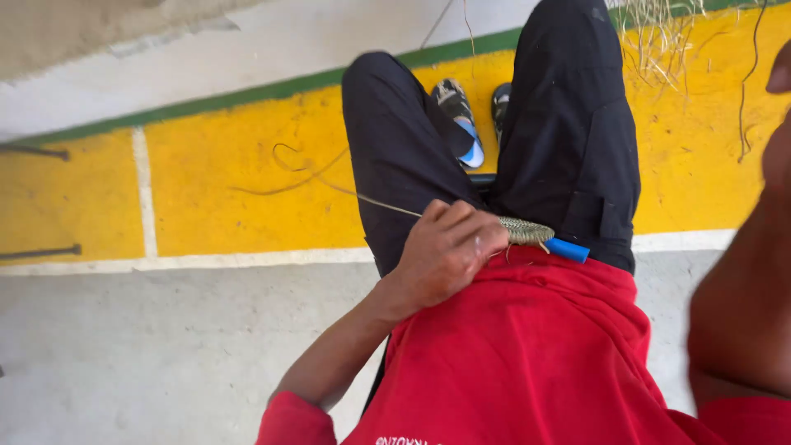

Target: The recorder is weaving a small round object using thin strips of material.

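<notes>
My left hand (445,251) is closed around a small woven piece of green-grey fibre (527,231) that rests on my lap, above the hem of my red shirt. A blue tube or handle (568,250) sticks out to the right of the woven piece. A long thin strand (329,183) runs from my left hand out to the left over the yellow floor. My right arm (741,305) rises along the right edge of the view; only a bit of my right hand (781,70) shows at the top right corner, and I cannot see what it holds.
I sit with black trousers (568,140) and sandalled feet (461,119) on a yellow painted floor (231,181) with white lines and a green stripe. A bundle of dry straw (659,33) lies at the top right. Grey concrete (165,346) lies at the near left.
</notes>
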